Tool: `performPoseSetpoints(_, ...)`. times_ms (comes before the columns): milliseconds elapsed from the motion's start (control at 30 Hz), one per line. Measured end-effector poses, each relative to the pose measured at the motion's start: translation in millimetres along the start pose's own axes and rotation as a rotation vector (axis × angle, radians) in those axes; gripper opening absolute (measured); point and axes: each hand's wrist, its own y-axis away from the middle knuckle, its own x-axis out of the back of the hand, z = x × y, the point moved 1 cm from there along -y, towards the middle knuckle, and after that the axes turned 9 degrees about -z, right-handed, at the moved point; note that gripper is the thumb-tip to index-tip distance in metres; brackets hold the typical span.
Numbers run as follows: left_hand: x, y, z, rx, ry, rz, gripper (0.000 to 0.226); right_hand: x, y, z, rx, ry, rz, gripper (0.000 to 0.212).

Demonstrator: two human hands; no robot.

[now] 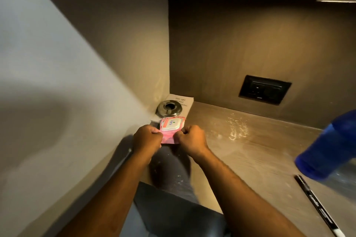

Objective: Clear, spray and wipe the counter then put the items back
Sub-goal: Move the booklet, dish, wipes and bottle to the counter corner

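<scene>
A pink wet-wipes pack (pixel 172 126) with a white flip lid lies near the counter's left corner. My left hand (pixel 148 137) grips its left edge and my right hand (pixel 190 139) grips its right edge, both with closed fingers. The wooden counter (pixel 260 152) carries a patch of spray droplets (pixel 236 128) to the right of the pack. A blue spray bottle (pixel 327 152) stands blurred at the right edge. Behind the pack sits a round metal ashtray (pixel 169 108) on a white printed card (pixel 182 102).
A black pen (pixel 317 206) lies on the counter at the lower right. A black wall socket (pixel 264 89) is set in the back panel. A white wall (pixel 57 102) closes the left side. A dark cloth-like shape (pixel 169 169) lies under my forearms.
</scene>
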Motion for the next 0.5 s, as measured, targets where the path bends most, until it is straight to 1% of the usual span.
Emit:
performPoseSetpoints(100,13,-2,-11,0.030,-0.098,0.006,0.019,-20,-8,-8,0.016,0.028,-0.044,0.016)
performPoseSetpoints(167,14,-10,-15,0.042,-0.080,0.027,0.019,-27,-17,-11,0.012,0.057,-0.039,0.017)
performPoseSetpoints(233,10,-20,-15,0.061,-0.008,0.045,0.017,-29,-28,-11,-0.003,0.104,-0.019,0.016)
performPoseSetpoints(367,-10,-38,-14,0.086,0.092,-0.031,0.015,-18,-54,-5,-0.053,0.167,0.030,0.013)
performPoseSetpoints(433,-25,-48,-13,0.075,0.166,-0.087,0.018,-7,-66,0,-0.068,0.139,0.072,0.015)
performPoseSetpoints(500,-35,-57,-11,0.084,0.173,-0.149,0.014,5,-77,3,-0.089,0.107,0.118,0.017)
